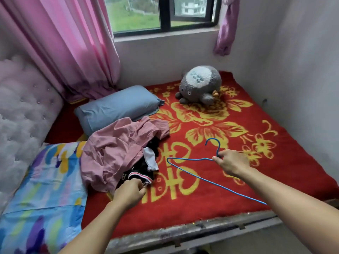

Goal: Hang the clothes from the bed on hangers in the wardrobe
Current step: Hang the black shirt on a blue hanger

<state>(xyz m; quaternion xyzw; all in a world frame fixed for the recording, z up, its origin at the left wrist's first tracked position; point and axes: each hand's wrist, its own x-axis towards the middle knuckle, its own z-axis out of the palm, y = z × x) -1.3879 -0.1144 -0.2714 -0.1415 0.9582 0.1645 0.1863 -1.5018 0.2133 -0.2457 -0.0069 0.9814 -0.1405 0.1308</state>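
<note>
A crumpled pink shirt (117, 149) lies on the red and yellow blanket (211, 136) of the bed, partly covering a black garment (141, 171) with a striped cuff and a white patch. My left hand (129, 193) pinches the near edge of the black garment at its striped cuff. My right hand (231, 163) holds a blue wire hanger (185, 171) by the neck below its hook, above the blanket to the right of the clothes. The wardrobe is out of view.
A blue pillow (117, 107) lies behind the clothes and a grey plush toy (200, 85) sits at the far side. A colourful quilt (42, 195) is at the near left by the padded headboard (22, 110). Pink curtain (73, 43), window and walls enclose the bed.
</note>
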